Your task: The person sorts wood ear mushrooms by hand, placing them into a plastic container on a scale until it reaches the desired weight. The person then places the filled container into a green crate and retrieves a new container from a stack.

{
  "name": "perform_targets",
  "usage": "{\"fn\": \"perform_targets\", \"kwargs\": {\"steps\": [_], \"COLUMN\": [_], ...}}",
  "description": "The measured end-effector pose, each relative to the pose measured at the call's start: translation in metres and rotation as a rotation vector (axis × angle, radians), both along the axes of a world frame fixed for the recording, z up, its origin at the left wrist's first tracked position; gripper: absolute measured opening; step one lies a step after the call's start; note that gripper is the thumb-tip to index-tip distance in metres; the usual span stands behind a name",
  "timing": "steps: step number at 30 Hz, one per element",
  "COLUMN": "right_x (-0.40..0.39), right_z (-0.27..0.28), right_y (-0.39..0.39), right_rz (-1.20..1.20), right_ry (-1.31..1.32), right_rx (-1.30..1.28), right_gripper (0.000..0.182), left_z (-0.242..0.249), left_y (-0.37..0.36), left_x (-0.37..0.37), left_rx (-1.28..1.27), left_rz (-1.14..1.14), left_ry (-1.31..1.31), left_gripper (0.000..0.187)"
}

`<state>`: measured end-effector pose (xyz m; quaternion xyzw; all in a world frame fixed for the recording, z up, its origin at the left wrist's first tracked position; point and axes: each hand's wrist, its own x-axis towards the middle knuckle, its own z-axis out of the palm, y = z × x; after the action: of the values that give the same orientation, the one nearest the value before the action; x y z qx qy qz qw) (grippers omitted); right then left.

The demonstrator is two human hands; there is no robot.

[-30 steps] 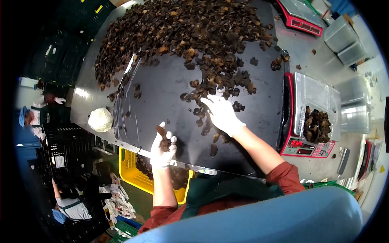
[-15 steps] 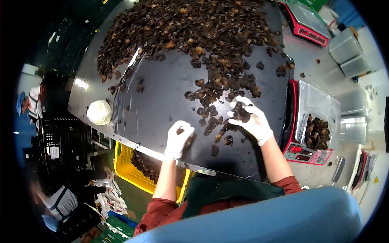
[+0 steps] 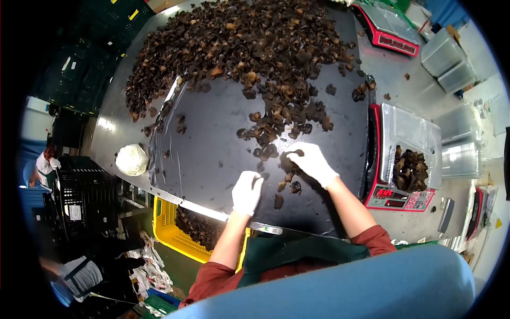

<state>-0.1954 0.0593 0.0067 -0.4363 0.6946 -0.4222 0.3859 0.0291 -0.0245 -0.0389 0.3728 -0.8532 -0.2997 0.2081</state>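
My right hand [image 3: 313, 162], in a white glove, is closed with its fingertips on a dark wood ear mushroom [image 3: 290, 153] just above the black sheet. To its left, my gloved left hand [image 3: 247, 192] is curled shut over the sheet near the front edge; whatever its fingers hold is hidden. Loose wood ear mushrooms [image 3: 278, 201] lie between and ahead of both hands. They trail back to a large heap of wood ear mushrooms [image 3: 228, 42] on the far part of the table.
The black sheet [image 3: 207, 138] covers the metal table's middle. At right, a red scale [image 3: 376, 159] bears a clear tray of mushrooms [image 3: 410, 169]; another scale [image 3: 396, 45] stands behind. A white round textured object [image 3: 132, 160] sits left. Below the edge is a yellow crate [image 3: 172, 234]. Two people are at left.
My right hand has moved left and lower, from holding several mushrooms up to fingertips near the sheet. My left hand has shifted slightly right and nearer me. Fewer loose mushrooms lie between the hands.
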Motion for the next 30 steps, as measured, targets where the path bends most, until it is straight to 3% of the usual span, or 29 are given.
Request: {"fn": "perform_targets", "kwargs": {"steps": [2,3,5,7,9,13,14,17,18,19,21,22,25,27,30], "right_x": [-0.003,-0.004,-0.007,-0.004,-0.005,0.007,0.009,0.014,0.016,0.017,0.019,0.021,0.022,0.013,-0.022], "right_z": [0.001,-0.002,-0.017,0.004,-0.017,-0.013,-0.014,-0.005,-0.005,-0.005,-0.005,-0.001,0.029,0.052,0.106], "right_y": [0.01,0.017,0.03,0.042,0.053,0.063,0.066,0.078,0.084,0.09,0.102,0.109,0.136,0.158,0.201], "right_rz": [-0.219,-0.253,-0.235,-0.246,-0.204,-0.255,-0.28,-0.318,-0.292,-0.27,-0.262,-0.236,-0.166,-0.151,-0.334], "right_ry": [-0.564,-0.716,-0.604,-0.889,-0.976,-1.098,-1.112,-1.037,-0.943,-0.848,-0.748,-0.672,-0.609,-0.275,-0.052], "right_rx": [0.03,-0.045,0.052,-0.005,-0.09,-0.129,-0.111,-0.101,-0.102,-0.103,-0.106,-0.097,-0.122,-0.243,-0.287], "right_gripper": [0.014,0.013,0.014,0.017,0.026,0.021,0.019,0.016,0.016,0.016,0.015,0.015,0.017,0.017,0.018], "left_z": [0.003,0.018,0.001,0.02,0.039,0.046,0.037,0.047,0.053,0.046,0.039,0.057,0.046,0.036,0.008], "left_y": [-0.003,-0.001,-0.011,-0.005,-0.002,0.007,0.003,0.007,0.006,0.002,0.003,0.016,0.054,0.066,0.053], "left_x": [0.007,0.007,0.02,0.012,0.007,0.0,0.006,0.005,0.007,0.012,0.018,0.01,0.003,-0.002,0.004], "left_rx": [0.21,0.556,0.758,0.997,1.266,1.021,0.885,0.005,-0.068,-0.121,0.064,0.193,-0.05,-0.02,0.028], "left_rz": [0.075,0.121,0.122,0.207,0.274,0.108,0.023,0.097,0.146,0.148,0.009,-0.052,-0.355,-0.351,-0.3], "left_ry": [0.096,0.267,0.345,0.435,0.494,0.413,0.317,0.005,-0.076,-0.045,-0.034,-0.135,-0.303,-0.342,-0.179], "left_gripper": [0.013,0.011,0.009,0.008,0.009,0.01,0.021,0.036,0.047,0.041,0.036,0.032,0.037,0.035,0.028]}}
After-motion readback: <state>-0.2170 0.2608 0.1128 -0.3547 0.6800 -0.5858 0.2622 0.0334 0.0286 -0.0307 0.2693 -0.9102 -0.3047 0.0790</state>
